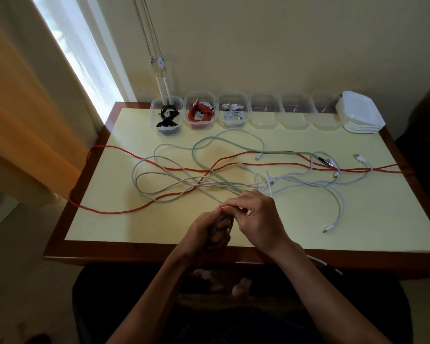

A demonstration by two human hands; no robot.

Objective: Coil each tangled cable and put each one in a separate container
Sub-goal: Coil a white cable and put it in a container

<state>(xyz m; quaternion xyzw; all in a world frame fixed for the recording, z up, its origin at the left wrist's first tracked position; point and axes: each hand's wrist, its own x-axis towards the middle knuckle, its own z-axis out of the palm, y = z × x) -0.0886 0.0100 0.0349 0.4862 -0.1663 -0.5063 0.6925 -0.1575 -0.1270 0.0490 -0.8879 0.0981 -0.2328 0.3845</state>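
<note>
Both forearms reach forward from the bottom of the view and meet over the near edge, bare to above the wrists. The left hand (206, 230) sits lower, its fingers curled into a loose fist around a small bundle. The right hand (257, 217) lies just above and beside it, back turned up, its fingers (230, 203) bent across to pinch at the top of the left fist. The two hands touch.
</note>
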